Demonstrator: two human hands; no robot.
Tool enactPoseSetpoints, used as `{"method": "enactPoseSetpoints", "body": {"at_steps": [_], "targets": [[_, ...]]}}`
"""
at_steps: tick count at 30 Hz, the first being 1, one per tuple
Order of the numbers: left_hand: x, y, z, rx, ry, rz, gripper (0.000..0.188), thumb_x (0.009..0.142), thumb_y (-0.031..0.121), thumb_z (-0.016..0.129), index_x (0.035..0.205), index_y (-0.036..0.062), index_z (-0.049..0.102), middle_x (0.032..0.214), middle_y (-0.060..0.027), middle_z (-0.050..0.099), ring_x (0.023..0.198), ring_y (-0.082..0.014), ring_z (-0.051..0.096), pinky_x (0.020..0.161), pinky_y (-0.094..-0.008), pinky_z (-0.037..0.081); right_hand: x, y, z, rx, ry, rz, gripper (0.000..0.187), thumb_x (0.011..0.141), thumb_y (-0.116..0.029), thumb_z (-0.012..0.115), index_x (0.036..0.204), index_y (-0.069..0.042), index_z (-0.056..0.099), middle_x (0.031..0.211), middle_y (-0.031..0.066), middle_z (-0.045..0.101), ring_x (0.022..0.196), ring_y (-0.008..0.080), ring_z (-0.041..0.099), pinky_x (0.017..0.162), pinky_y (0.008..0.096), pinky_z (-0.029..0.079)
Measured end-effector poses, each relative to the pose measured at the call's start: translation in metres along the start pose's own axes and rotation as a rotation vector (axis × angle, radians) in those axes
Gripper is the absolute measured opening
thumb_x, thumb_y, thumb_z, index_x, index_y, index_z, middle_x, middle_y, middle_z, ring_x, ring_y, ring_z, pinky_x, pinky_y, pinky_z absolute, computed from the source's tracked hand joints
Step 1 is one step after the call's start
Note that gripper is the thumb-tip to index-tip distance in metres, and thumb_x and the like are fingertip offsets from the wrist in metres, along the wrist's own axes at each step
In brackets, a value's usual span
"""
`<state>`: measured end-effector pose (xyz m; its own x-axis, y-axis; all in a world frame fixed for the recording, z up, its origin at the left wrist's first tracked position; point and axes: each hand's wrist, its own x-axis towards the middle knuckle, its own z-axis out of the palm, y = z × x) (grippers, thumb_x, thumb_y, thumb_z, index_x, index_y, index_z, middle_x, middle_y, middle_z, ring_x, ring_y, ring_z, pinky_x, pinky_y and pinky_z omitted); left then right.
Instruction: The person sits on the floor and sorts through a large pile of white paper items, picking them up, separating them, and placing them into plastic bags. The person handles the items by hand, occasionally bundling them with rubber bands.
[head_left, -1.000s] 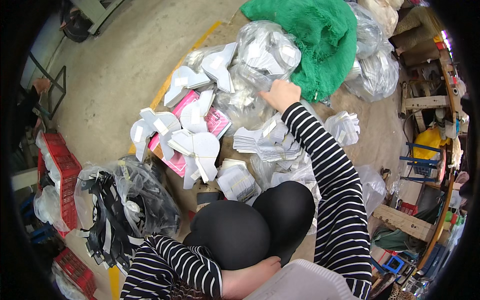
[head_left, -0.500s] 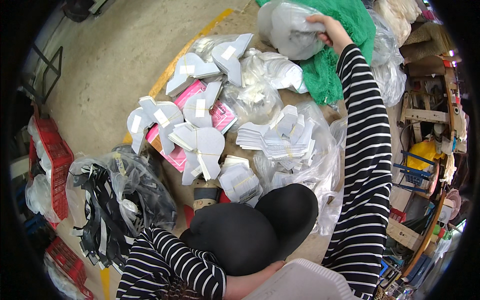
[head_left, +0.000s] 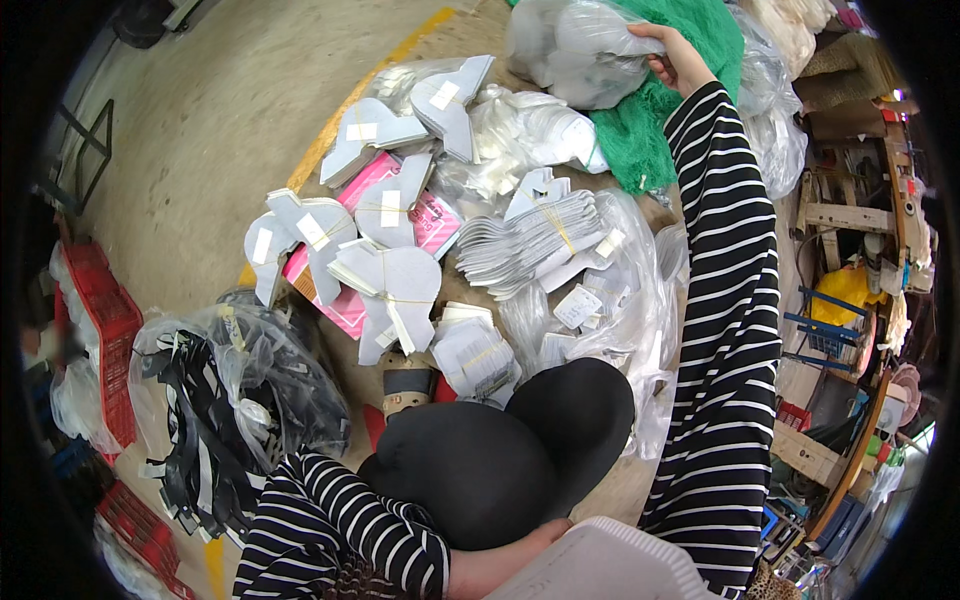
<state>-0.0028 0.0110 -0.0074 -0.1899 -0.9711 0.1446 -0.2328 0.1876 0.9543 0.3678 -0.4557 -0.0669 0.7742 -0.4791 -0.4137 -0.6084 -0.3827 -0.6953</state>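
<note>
Plastic bag (head_left: 580, 50) of white pieces, gripped in right hand (head_left: 672, 55), lifts over floor's far edge; left hand (head_left: 500, 565) steadies white tub (head_left: 610, 565); placing it likely comes next.

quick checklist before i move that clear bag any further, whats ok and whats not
1. Right hand has hold of the clear plastic bag: ok, fingers grip its edge.
2. Bag lifted off the green net: cannot tell, it hangs right against it.
3. Bag closed: cannot tell, its mouth is hidden.
4. Left hand free to help: not ok, it rests against a white container.
5. Bundled white pieces out of the arm's way: ok, they lie below the sleeve.
</note>
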Motion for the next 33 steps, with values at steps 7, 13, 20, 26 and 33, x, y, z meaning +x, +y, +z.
{"method": "enactPoseSetpoints", "body": {"at_steps": [7, 13, 20, 26, 33], "targets": [[-0.004, 0.003, 0.003, -0.157, 0.007, -0.012, 0.019, 0.096, 0.015, 0.049, 0.106, -0.0008, 0.056, 0.098, -0.0115, 0.062, 0.097, -0.0229, 0.055, 0.098, -0.0347, 0.040, -0.037, 0.010, 0.017, -0.100, 0.025, -0.027, 0.046, 0.084, -0.056, 0.068, 0.080, -0.011, 0.064, 0.065, -0.0026, 0.059, 0.054, 0.0044, 0.052, 0.054, 0.0185, 0.039], [-0.003, 0.004, -0.002, -0.595, 0.047, -0.097, 0.017, 0.098, 0.014, 0.048, 0.104, -0.0009, 0.055, 0.099, -0.0116, 0.062, 0.097, -0.0222, 0.054, 0.097, -0.0334, 0.040, -0.157, 0.059, 0.061, -0.003, -0.496, -0.219, 0.035, 0.096, -0.038, 0.062, 0.108, -0.005, 0.066, 0.087, 0.0016, 0.067, 0.078, 0.0076, 0.060, 0.073, 0.0229, 0.049], [0.001, 0.020, -0.020, -0.622, -0.032, -0.083, 0.016, 0.098, 0.011, 0.049, 0.106, -0.0022, 0.054, 0.101, -0.0123, 0.062, 0.100, -0.0224, 0.053, 0.095, -0.0322, 0.042, -0.270, 0.197, 0.058, 0.103, -0.705, 0.111, 0.025, 0.096, -0.028, 0.058, 0.098, -0.005, 0.067, 0.083, 0.0025, 0.065, 0.077, 0.0106, 0.061, 0.072, 0.0269, 0.051], [0.032, -0.009, -0.115, -0.587, -0.365, 0.373, 0.033, 0.091, 0.006, 0.054, 0.120, -0.0081, 0.056, 0.109, -0.0163, 0.059, 0.114, -0.0297, 0.053, 0.098, -0.0373, 0.045, -0.341, 0.301, 0.017, -0.869, -0.661, 0.168, 0.045, 0.095, -0.042, 0.050, 0.124, -0.009, 0.062, 0.107, 0.0161, 0.071, 0.098, 0.0303, 0.068, 0.082, 0.0435, 0.053], [0.127, -0.140, -0.168, -0.306, -0.020, -0.114, 0.027, 0.103, 0.018, 0.050, 0.124, 0.0046, 0.059, 0.117, -0.0079, 0.064, 0.101, -0.0204, 0.061, 0.085, -0.0352, 0.048, -0.389, 0.315, -0.019, -0.808, -0.262, 0.328, 0.052, 0.096, -0.044, 0.052, 0.136, -0.011, 0.052, 0.094, 0.0188, 0.072, 0.092, 0.0361, 0.070, 0.079, 0.0488, 0.053]]}}
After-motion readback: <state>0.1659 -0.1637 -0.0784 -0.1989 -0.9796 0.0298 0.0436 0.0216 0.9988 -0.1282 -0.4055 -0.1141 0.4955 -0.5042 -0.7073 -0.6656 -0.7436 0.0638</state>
